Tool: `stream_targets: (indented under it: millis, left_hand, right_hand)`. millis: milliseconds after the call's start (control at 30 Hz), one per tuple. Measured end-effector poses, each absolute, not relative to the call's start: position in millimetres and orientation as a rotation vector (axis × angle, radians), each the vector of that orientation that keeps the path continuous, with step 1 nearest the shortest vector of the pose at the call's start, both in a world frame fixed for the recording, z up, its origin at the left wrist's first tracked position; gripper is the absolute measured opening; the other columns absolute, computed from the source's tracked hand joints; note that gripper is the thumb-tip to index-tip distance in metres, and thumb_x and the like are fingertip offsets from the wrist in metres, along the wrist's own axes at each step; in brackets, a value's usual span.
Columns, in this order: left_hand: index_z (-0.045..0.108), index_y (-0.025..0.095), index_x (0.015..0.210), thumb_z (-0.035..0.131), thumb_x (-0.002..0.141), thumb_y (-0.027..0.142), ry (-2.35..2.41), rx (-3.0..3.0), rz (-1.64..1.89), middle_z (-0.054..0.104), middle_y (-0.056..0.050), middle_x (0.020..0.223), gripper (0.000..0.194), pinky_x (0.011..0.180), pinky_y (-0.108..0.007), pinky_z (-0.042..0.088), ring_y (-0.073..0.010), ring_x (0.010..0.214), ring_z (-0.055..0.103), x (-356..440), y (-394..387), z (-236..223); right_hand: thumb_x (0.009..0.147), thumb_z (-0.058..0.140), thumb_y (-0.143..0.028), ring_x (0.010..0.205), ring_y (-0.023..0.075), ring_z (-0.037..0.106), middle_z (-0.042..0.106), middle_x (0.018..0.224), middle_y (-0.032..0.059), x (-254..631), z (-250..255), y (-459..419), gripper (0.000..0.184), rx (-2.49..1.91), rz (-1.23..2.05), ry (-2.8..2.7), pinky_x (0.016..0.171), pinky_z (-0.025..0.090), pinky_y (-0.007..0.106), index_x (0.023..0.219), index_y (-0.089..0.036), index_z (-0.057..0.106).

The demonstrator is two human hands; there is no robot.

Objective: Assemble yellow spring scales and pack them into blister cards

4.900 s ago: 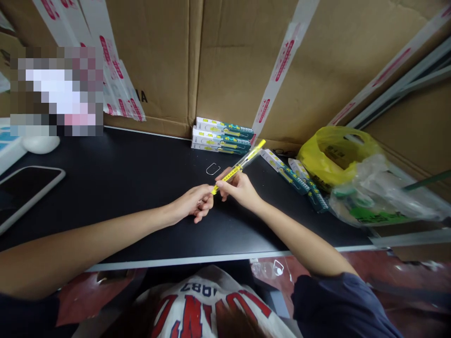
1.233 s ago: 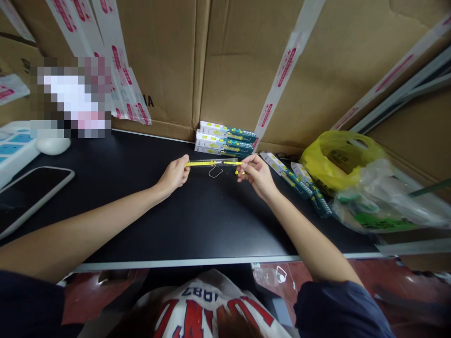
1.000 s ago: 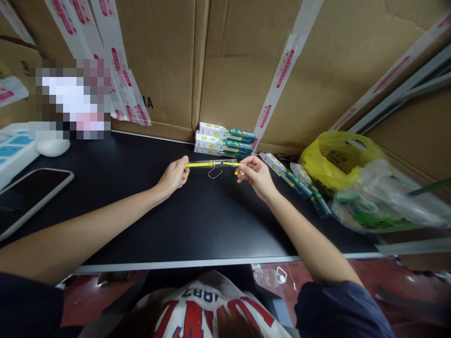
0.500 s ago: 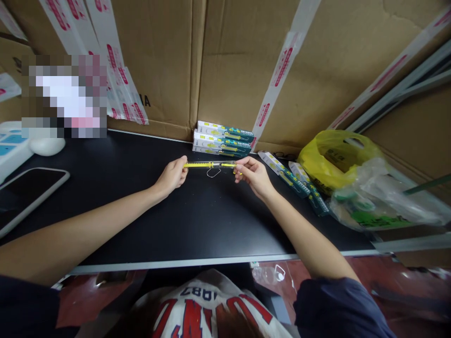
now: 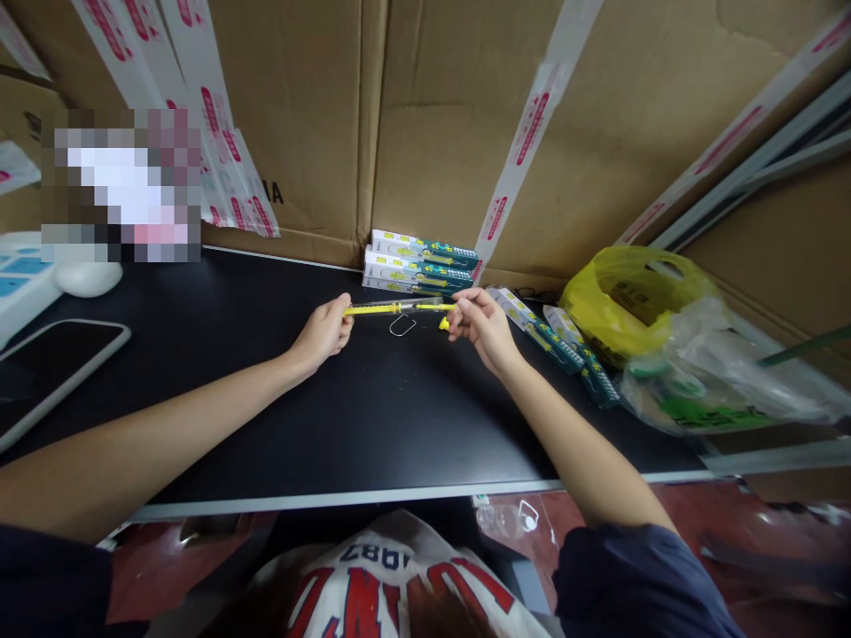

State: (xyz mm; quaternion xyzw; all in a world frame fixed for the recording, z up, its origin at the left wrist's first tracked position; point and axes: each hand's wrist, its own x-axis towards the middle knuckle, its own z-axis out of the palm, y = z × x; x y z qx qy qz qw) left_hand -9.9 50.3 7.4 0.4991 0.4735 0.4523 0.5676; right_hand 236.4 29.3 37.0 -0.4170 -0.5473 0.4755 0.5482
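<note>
A thin yellow pen (image 5: 395,308) in a clear sleeve is held level above the black table (image 5: 266,408), between both hands. My left hand (image 5: 324,330) pinches its left end, fingers closed. My right hand (image 5: 484,326) pinches the right end, and a small yellow cap (image 5: 443,324) shows just below those fingers. A small wire clip (image 5: 402,325) lies on the table under the pen. Stacked green-and-white pen boxes (image 5: 418,261) sit just behind, against the cardboard wall.
Two more pen boxes (image 5: 551,337) lie to the right, beside a yellow plastic bag (image 5: 631,297) and a clear bag (image 5: 718,372). A phone (image 5: 53,368) and a white power strip (image 5: 19,279) are at the left. Cardboard walls (image 5: 452,115) close off the back.
The pen went from a tilted hold close to me to a level hold farther back, stretched between both hands. In the last second it has barely moved; the yellow cap now shows clearly below my right fingers.
</note>
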Motion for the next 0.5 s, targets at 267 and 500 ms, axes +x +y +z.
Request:
stream_targets:
  millis: [267,500]
  left_hand:
    - [0.033,0.022,0.064,0.033,0.093,0.039,1.093,1.13,1.076,0.025,0.01,0.044,0.034,0.028,-0.016,0.016,-0.0041,0.028,0.023,-11.0,52.5,6.4]
    - [0.034,0.022,0.064,0.034,0.093,0.04,1.087,1.138,1.081,0.026,0.01,0.045,0.034,0.028,-0.016,0.016,-0.0038,0.029,0.024,-10.7,51.8,5.4]
  right_hand:
    - [0.084,0.058,-0.032,0.067,0.0146,0.056,0.058,0.074,0.0009,248.3,23.9,40.6,0.013,-1.221,0.545,-1.673,0.056,0.048,0.026,0.089,-0.02,0.057]
    - [0.081,0.06,-0.022,0.095,0.0277,0.052,0.058,0.104,0.0105,257.0,12.8,41.6,0.029,-1.566,-0.161,-2.263,0.083,0.048,0.042,0.111,-0.02,0.063]
